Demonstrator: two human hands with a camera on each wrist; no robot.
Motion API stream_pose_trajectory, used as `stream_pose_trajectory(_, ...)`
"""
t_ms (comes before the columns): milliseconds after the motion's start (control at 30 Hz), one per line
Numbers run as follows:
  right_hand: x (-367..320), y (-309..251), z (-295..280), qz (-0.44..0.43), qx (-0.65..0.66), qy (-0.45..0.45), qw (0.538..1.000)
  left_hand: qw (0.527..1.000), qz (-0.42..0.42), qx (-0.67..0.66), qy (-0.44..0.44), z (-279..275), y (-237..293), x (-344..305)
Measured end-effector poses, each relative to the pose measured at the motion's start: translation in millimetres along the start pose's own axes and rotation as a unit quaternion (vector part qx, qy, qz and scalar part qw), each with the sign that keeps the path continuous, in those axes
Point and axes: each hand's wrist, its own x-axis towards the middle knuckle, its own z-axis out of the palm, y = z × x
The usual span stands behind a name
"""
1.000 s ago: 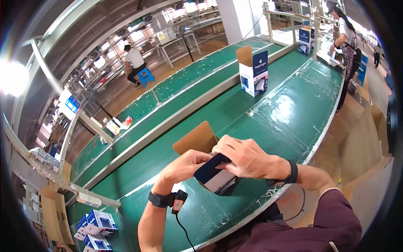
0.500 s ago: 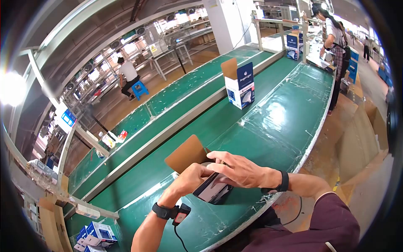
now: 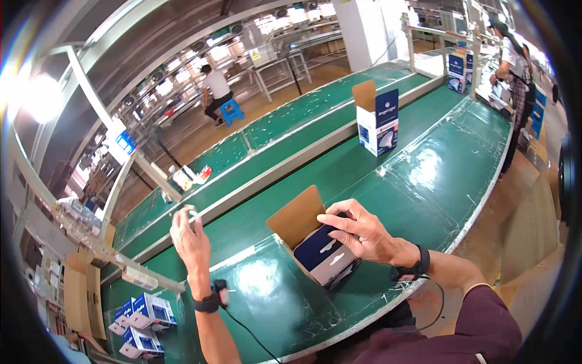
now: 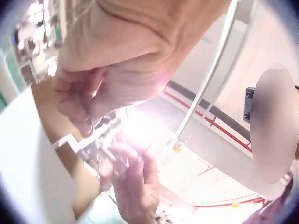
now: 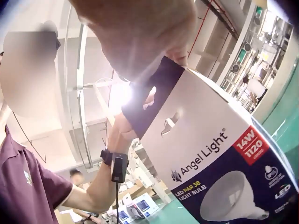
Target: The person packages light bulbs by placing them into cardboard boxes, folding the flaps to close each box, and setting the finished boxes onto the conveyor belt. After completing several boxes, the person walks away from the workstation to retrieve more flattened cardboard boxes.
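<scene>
- Head view: The right hand (image 3: 373,239) was grasping the top of the near box (image 3: 333,270), with thumb and fingers bent at its upper edge.
- The left hand (image 3: 193,246) was raised, well apart from that box, its fingers pointing up; whether they held anything small could not be told.
- The near box was located between the hands, closer to the right one, its brown flap (image 3: 300,215) raised.
- A second box (image 3: 387,124) stood upright on the green surface (image 3: 260,315), beyond the right hand.
- Small cartons (image 3: 145,312) lay below and outward of the left hand.
- A seated person (image 3: 216,88) was beyond the left hand.
- Left wrist view: Foreground fingers were curled close to brown cardboard (image 4: 49,105); contact was unclear. Glare obscured the area beside them.
- Right wrist view: Fingertips lay over the near box's top edge. Below them, the panel bore two slots and the print "Angel Light".
</scene>
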Motion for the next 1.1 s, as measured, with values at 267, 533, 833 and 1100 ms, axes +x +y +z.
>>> stream_pose_trajectory(267, 21, 0, 9, 0.032, -0.114, -0.171, 0.978, 0.937, 0.201, -0.185, -0.217, -68, 151, -131)
stream_pose_trajectory(533, 28, -22, -8, 0.104, -0.084, -0.222, 0.966, 0.938, 0.203, -0.164, -0.23, -52, 162, -137)
stream_pose_trajectory(833, 16, -13, -10, 0.073, -0.035, -0.186, 0.979, 0.957, 0.224, -0.102, -0.157, -43, 166, -160)
stream_pose_trajectory(1100, 1, -2, -2, -0.082, -0.168, -0.34, 0.922, 0.931, 0.241, -0.169, -0.216, -41, 161, -148)
